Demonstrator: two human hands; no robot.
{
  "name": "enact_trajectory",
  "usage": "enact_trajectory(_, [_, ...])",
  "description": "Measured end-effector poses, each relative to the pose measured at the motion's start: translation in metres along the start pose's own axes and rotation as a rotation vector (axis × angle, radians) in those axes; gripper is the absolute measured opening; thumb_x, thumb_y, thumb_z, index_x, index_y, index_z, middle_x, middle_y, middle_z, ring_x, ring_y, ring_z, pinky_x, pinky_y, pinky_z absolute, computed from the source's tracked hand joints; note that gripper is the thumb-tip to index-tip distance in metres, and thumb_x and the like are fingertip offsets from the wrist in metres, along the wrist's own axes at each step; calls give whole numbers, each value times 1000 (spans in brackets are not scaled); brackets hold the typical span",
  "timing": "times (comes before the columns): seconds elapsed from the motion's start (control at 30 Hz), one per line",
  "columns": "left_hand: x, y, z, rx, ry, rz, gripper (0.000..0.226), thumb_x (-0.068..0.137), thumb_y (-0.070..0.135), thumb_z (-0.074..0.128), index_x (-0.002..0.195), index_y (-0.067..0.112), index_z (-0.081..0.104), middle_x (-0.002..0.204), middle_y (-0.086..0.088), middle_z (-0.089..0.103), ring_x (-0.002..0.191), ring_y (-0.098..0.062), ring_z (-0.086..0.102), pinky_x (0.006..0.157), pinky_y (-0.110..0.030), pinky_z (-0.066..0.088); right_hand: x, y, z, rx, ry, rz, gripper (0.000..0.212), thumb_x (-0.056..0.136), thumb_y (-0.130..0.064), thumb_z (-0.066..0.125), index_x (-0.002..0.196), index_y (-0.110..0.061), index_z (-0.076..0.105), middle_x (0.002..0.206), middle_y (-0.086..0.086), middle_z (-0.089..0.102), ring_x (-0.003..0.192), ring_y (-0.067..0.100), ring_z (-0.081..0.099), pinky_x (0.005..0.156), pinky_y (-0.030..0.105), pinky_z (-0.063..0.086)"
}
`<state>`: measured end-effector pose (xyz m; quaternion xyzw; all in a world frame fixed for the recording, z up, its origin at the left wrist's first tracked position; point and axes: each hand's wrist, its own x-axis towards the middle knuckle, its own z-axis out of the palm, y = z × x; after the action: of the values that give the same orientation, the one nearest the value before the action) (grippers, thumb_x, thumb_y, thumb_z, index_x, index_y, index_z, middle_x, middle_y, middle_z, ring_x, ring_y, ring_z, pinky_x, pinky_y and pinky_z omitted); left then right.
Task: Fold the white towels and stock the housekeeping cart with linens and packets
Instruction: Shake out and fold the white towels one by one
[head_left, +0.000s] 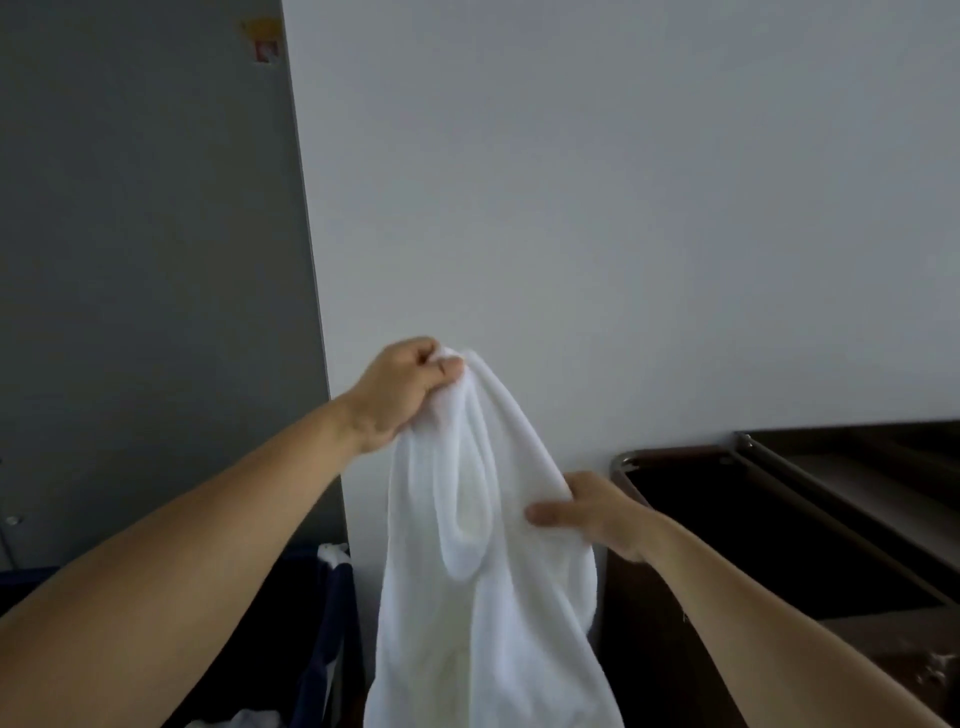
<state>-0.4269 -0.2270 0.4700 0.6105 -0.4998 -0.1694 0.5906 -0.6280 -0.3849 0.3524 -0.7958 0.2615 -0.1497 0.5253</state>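
The white towel (488, 597) hangs in the air in front of the pale wall (623, 208), just left of the dark housekeeping cart (779, 545). The left hand (400, 395) grips the bunched top of the towel. Lower, on the cart side, the right hand (592, 512) pinches the towel's edge. A dark blue bin (317, 634) stands below, left of the towel.

Both bare forearms reach forward. The left hand (402, 387) is raised, fist bunched round the white towel (488, 597); the right hand (587, 512), lower, pinches its edge.
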Motion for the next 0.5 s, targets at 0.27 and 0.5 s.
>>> enact_trajectory(0.27, [-10,-23,-26,409,-150,-87,23,94,21,66,78,25,51,109,7,51,99,-11,47,70,-21,36,5,-17,-25,75,414,-74,14,78,-5,75,69,-16,75,79,17,72,75,25,66,69,36,50])
enact_trajectory(0.5, [-24,-22,37,151,-416,-185,15,96,18,65,107,11,71,104,-4,74,94,-16,71,78,-26,56,14,-102,-4,-257,219,-301,15,74,-17,79,70,-31,74,67,-15,69,60,-6,61,52,11,47])
